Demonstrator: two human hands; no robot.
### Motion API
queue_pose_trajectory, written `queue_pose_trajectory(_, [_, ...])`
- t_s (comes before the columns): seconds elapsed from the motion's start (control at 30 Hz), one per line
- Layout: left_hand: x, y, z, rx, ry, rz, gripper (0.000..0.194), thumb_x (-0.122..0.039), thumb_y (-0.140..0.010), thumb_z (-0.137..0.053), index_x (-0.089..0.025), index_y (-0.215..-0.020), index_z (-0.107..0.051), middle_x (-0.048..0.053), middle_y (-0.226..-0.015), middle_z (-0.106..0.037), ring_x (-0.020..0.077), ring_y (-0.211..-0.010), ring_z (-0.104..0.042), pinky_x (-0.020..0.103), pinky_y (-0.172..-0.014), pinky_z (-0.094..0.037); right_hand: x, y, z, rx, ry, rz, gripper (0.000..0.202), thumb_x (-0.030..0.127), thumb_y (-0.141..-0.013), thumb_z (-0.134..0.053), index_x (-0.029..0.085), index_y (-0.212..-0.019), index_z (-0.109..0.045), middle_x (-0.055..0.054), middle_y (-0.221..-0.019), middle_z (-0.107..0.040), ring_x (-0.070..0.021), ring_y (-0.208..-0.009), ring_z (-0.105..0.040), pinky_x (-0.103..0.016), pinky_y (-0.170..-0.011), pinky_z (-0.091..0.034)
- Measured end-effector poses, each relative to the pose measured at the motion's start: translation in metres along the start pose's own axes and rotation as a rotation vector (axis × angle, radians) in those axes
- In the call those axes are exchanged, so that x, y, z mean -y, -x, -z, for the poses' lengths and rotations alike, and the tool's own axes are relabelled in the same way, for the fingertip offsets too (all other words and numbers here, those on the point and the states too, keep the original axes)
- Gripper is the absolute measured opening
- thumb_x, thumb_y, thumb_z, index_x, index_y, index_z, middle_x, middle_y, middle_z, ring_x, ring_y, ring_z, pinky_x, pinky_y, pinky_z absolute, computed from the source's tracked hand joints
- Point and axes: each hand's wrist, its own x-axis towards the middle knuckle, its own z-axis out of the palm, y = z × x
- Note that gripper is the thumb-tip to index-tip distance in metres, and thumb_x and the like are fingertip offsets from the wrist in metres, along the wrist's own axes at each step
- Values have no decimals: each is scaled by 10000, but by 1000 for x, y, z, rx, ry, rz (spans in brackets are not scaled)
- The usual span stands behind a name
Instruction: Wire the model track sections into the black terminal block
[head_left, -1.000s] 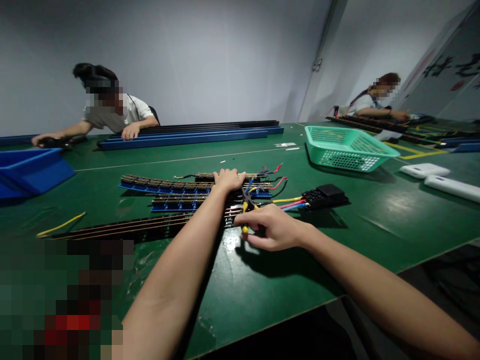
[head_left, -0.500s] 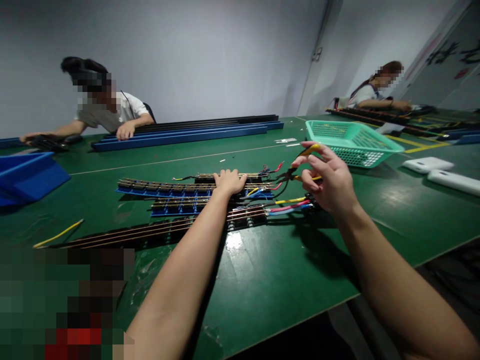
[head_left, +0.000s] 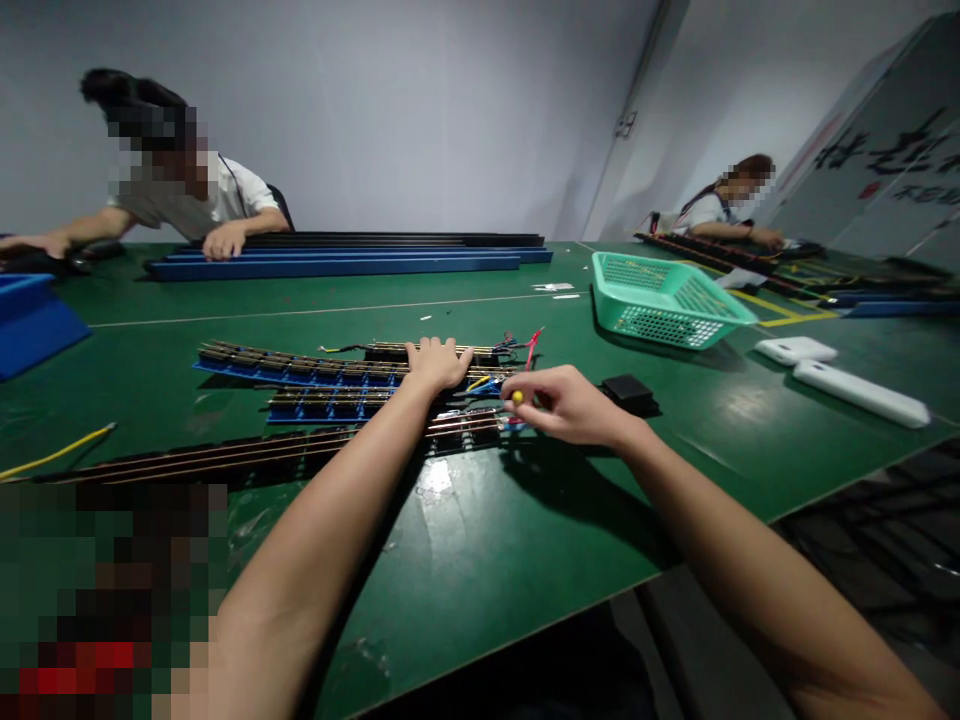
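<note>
My left hand [head_left: 439, 365] lies flat with its fingers spread over several dark strips that carry metal rods. Under and beside it are a curved blue-based strip [head_left: 300, 372], a shorter blue-based strip [head_left: 322, 402] and a long black strip [head_left: 225, 455] closer to me. At the strips' right ends, my right hand [head_left: 566, 405] is closed around yellow-handled pliers [head_left: 517, 397]. One handle end shows; the jaws are hidden. Red wire [head_left: 534, 345] sticks up just beyond that hand, and a blue wire [head_left: 484, 388] lies to its left.
A green perforated basket [head_left: 667, 310] stands at back right, with white blocks [head_left: 859, 390] nearer. Behind the right wrist sits a black box [head_left: 628, 393]. A blue bin [head_left: 37, 320] is at left. Long blue rails [head_left: 337, 262] lie along the back, where a person's hand [head_left: 225, 240] rests.
My right hand has come down and left with the pliers, from above the wires to the strips' right ends. My left hand stays on the strips. The whole view has shifted slightly.
</note>
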Motion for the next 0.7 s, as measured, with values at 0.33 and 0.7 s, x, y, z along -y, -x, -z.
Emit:
queue_pose_trajectory(0.33, [1,-3,1,18,11,6,716,-639,-957,-172,-169,-1357,-535,199,-1361,-566,378,-1265,-477,561,-1041,-308,10,-5,2,-312,-131,-146,228,353,-924,-539,181,-1047,-623,-13,-787,-651,-106,-579,-538,-240,-582,-409])
queue_pose_trajectory(0.7, [9,-1,-3,-15,6,-62,712,-682,-945,-211,-198,-1318,-578,173,-1368,-558,370,-1265,-468,556,-1044,-302,-25,-32,1,-833,-501,-101,307,451,-912,-564,225,-1118,-532,-4,-840,-642,-46,-416,-416,-203,-398,-352])
